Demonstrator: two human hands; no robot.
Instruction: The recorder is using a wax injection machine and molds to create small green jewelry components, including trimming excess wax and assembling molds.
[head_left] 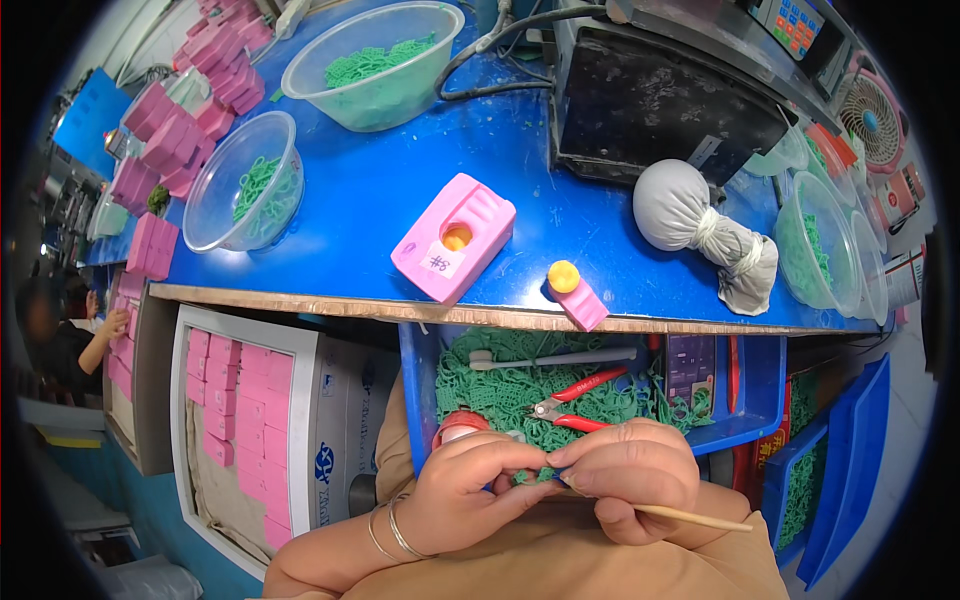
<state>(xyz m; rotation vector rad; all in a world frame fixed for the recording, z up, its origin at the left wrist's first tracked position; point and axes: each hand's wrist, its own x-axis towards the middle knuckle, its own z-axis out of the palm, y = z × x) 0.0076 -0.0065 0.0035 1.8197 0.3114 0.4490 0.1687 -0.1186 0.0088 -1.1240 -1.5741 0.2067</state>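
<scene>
Below red cutters [578,398], both hands' grips, left hand [462,492] and right hand [630,478], pinch a green piece [533,474].

The tabletop [370,190] was bright blue, the mould block [453,237] pink. Green pieces [500,385] filled the blue drawer [760,385]; red-handled cutters [578,400] lay there.

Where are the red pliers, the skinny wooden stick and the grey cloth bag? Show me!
red pliers [572,400], head view, on the red handles where they meet the jaws.
wooden stick [700,517], head view, on the bare shaft sticking out past the right hand.
grey cloth bag [672,207], head view, on its round end.
</scene>
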